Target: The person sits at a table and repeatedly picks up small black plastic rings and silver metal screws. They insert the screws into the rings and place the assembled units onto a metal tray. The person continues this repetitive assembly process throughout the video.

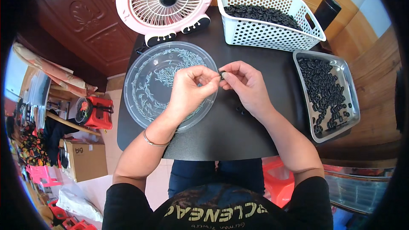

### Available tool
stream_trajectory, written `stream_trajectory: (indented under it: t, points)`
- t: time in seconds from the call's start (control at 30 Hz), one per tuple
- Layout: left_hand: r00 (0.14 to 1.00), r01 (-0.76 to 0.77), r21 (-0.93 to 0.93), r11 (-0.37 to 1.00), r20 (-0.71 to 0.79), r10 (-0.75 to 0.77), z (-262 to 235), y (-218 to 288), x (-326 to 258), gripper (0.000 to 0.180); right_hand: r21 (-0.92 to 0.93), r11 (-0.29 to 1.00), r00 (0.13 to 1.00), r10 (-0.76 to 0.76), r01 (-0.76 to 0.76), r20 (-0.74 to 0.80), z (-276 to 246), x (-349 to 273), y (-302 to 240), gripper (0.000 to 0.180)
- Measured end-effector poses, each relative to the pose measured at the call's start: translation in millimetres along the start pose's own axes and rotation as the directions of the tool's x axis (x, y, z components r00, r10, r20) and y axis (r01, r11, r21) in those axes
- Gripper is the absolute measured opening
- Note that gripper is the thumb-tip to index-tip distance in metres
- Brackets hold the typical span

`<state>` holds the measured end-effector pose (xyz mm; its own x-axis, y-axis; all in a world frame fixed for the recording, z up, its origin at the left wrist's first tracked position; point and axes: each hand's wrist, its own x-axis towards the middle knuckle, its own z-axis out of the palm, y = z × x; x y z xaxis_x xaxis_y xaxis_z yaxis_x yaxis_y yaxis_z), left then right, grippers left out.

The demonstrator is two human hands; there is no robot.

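Observation:
Above the dark table (204, 145), my two hands meet at the fingertips. My right hand (247, 86) pinches a small black ring-shaped piece (222, 75) between thumb and fingers. Thumb and forefinger of my left hand (190, 88) are pressed together right beside that piece; whatever is between them is too small to make out. Under my left hand sits a round clear plastic tub (133, 110) holding many small, thin, silvery pins (164, 76). To the right, a metal tray (314, 133) holds loose small black pieces (319, 87).
A white perforated basket (264, 38) of black pieces (262, 15) stands at the back right, a dark box-shaped object (328, 12) behind it. At the back left is a pink fan (128, 4). A few small dark bits (241, 110) lie by my right wrist. A cardboard box (87, 160) stands on the floor.

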<state>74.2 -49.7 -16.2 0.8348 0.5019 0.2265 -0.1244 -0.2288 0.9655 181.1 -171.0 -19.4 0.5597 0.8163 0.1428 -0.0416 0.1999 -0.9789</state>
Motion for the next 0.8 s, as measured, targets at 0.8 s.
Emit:
stream_trajectory:
  t: [0.8]
  points:
    - [0.995,-0.094,0.102,0.990,0.022,0.092,-1.2,3.5,1.9,0.007,0.118,0.993,0.997,0.002,-0.011,0.074,-15.1,5.2,-1.8,0.015]
